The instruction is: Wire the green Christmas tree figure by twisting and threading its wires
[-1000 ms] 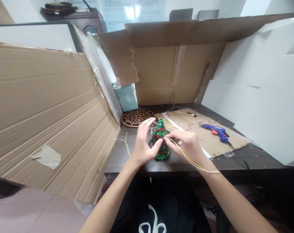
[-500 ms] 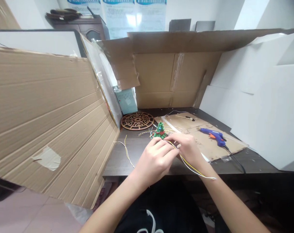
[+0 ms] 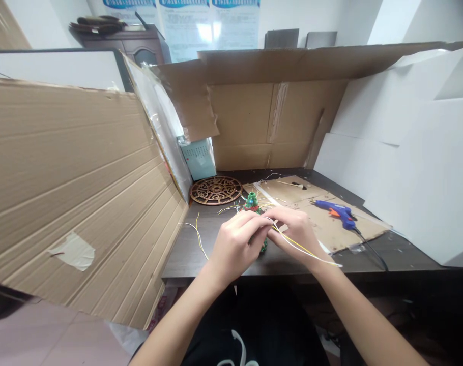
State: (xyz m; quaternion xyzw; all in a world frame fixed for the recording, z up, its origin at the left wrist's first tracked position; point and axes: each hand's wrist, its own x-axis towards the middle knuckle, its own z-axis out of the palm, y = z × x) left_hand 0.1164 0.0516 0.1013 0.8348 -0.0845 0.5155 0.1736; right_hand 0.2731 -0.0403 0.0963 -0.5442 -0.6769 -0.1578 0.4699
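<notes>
Here, our left hand (image 3: pixel 241 241) and right hand (image 3: pixel 292 229) pinch wires (image 3: pixel 300 246) by the tree (image 3: pixel 251 201). The box (image 3: pixel 199 159) at eleven o'clock bears illegible print.

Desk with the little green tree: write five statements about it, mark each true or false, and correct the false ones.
1. The blue glue gun lies on a cardboard sheet. True.
2. The round openwork disc stands on its edge. False: it lies flat on the desk.
3. The left hand and right hand partly hide the green tree. True.
4. The glue gun's cord is white. False: the cord is dark.
5. Yellow and white wires trail towards the right wrist. True.
</notes>
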